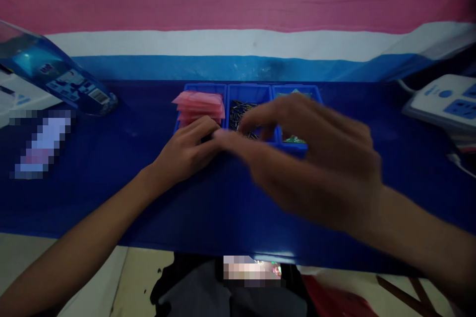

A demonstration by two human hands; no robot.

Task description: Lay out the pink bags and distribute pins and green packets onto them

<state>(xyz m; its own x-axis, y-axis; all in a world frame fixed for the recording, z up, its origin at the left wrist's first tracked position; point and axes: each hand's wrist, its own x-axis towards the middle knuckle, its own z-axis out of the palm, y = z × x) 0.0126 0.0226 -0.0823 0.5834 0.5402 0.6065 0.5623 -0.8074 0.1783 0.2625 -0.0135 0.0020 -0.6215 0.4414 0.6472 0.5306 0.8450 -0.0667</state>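
A blue plastic tray [249, 88] with three compartments stands at the back of the table. Its left compartment holds a stack of pink bags [199, 106], the middle one a pile of thin dark pins [241, 114], and the right one small green parts [294, 139]. My left hand [186, 151] rests with curled fingers at the tray's front rim, below the pink bags. My right hand [301, 158], blurred by motion, spreads over the middle and right compartments and hides much of them. Its fingers come close to my left fingertips. Anything small held in either hand is hidden.
A blue table covering [111, 198] spans the view, with a blue-and-clear packaged box [48, 67] at back left and a pixelated object [42, 143] before it. A white power strip [442, 101] sits at right. Striped sheeting hangs behind; the floor shows below the front edge.
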